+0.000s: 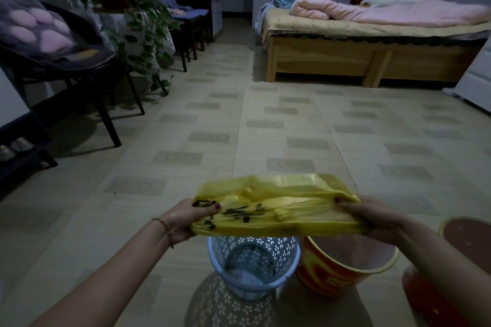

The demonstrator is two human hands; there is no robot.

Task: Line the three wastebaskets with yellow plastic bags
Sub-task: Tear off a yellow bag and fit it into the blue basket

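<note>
The left hand [183,220] and the right hand [372,218] are held apart at the same height, and a translucent yellow plastic bag with black printing [276,210] is stretched flat between them. The bag's left end is gripped in the curled fingers of the left hand, with the thumb laid over the top of the film; the right end is pinched by the right hand, its thumb on top and its other fingers hidden beneath the plastic. Both forearms are extended forward from the lower corners of the view, and a thin cord bracelet [166,228] is worn on the left wrist. The black printing is crumpled and cannot be read. Directly below the bag, a pale blue plastic wastebasket with flower-shaped perforations [252,268] stands on the tiled floor [265,119], its far rim hidden by the bag. Just beside it on the right stands a red and gold round bucket [342,271], its far rim also covered. A third red container [465,236] is cut off by the right forearm and the frame edge, and its shape is hard to make out. The room is dim; a wooden bed with pink bedding [372,32] and a dark chair with a cushion [66,56] stand well behind.
</note>
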